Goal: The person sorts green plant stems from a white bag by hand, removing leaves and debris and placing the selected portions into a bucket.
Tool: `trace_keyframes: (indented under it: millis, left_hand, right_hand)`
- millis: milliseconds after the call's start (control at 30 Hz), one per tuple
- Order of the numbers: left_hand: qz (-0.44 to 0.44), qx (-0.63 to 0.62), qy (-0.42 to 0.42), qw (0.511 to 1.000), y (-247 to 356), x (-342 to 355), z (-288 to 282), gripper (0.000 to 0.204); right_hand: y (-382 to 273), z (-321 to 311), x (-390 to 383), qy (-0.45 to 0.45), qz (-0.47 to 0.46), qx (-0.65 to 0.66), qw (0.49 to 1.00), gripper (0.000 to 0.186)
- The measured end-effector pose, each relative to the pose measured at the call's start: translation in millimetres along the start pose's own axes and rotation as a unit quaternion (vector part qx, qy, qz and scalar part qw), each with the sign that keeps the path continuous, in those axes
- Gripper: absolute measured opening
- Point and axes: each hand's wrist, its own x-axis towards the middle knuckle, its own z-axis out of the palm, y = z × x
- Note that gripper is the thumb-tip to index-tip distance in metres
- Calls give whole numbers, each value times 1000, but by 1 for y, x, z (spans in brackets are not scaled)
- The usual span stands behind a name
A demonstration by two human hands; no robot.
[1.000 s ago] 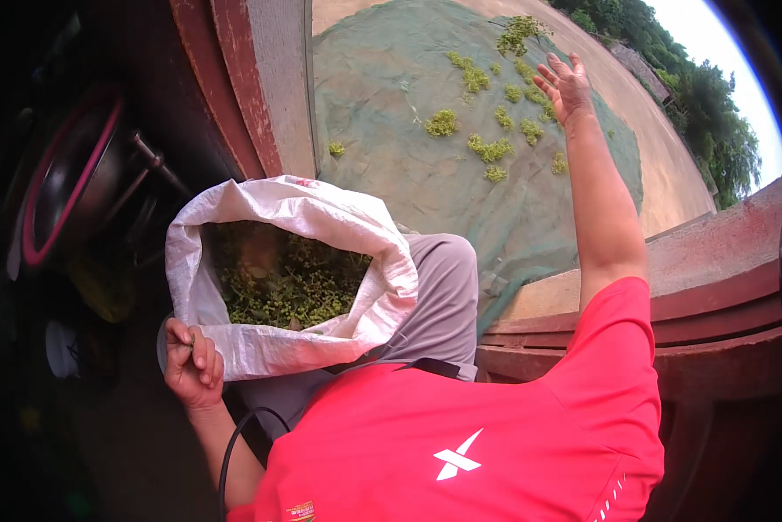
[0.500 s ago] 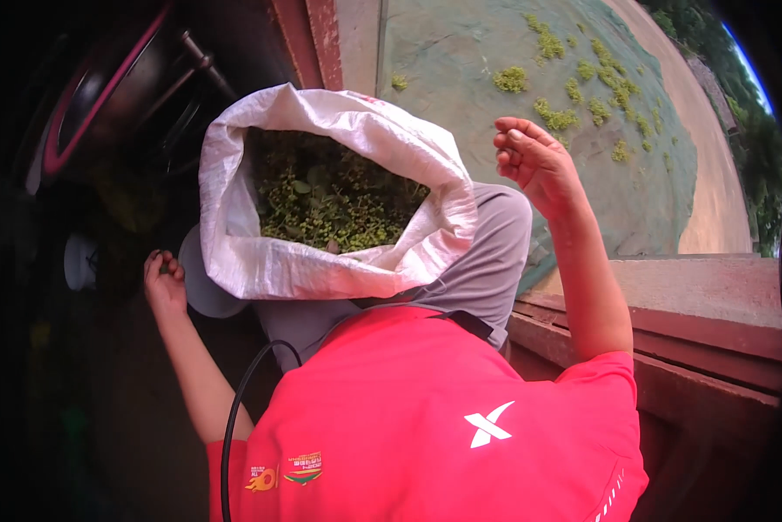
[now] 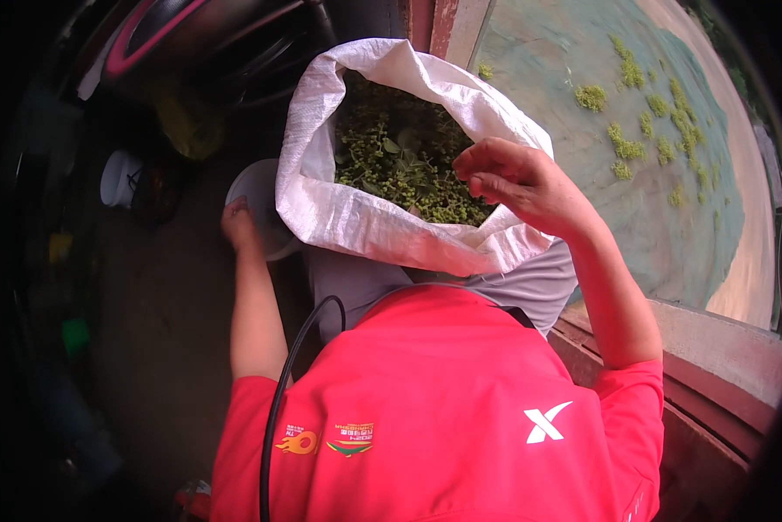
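A white woven sack (image 3: 365,222) stands between my legs, its mouth folded outward. Inside lie green clusters of small berries or buds (image 3: 408,165) with stems and a few leaves. My right hand (image 3: 526,178) hovers over the sack's right rim, fingers bent and thumb apart from them, with nothing visible in between. To the left of the sack is a pale bucket (image 3: 267,204), partly hidden by it. My left hand (image 3: 240,224) is at the bucket's left edge, fingers drawn together; what they hold, if anything, is too small and dark to make out.
On the right, green sheeting (image 3: 539,96) on the ground carries scattered yellow-green clusters (image 3: 591,97). A wooden door sill (image 3: 713,344) runs along my right side. Another white container (image 3: 120,178) and a dark wheeled object with pink trim (image 3: 152,43) are at the left.
My right hand has moved from beyond the sack to above its right rim. My left hand has come to the bucket's edge. The whole view has shifted, so the sack appears farther right.
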Motion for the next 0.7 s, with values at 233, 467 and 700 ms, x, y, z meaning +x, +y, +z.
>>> trace_keyframes:
  millis: [233, 467, 700]
  left_hand:
    - [333, -141, -58, 931, 149, -110, 55, 15]
    - [399, -124, -322, 849, 190, -209, 76, 13]
    - [310, -99, -403, 855, 168, -228, 96, 15]
  right_hand:
    - [36, 59, 78, -94, -164, -357, 915, 33]
    - [55, 62, 70, -51, -159, -443, 881, 16]
    - [44, 48, 29, 46, -54, -264, 962, 18]
